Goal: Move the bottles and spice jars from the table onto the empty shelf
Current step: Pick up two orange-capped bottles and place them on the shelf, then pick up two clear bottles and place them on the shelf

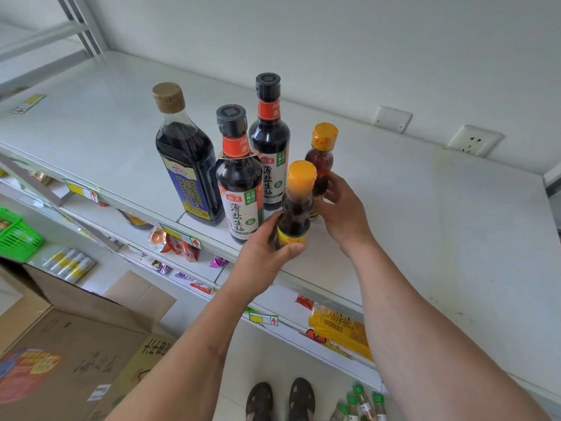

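On the white top shelf [425, 208] stand three tall dark bottles: one with a tan cap and blue label [188, 165], and two soy sauce bottles with black caps, the front one [239, 180] and the rear one [270, 138]. My left hand [267, 253] grips a small yellow-capped bottle [296, 208] at its base, near the shelf's front edge. Just behind it, my right hand [340, 208] wraps around a second small yellow-capped bottle [321, 153], which also stands on the shelf.
Lower shelves hold snack packets [179, 244] and yellow packages [340, 329]. An open cardboard box [76, 344] sits on the floor at lower left, a green basket [15, 235] at far left. Green-capped bottles [361, 402] stand low by my feet. A wall socket [473, 141] is behind the shelf.
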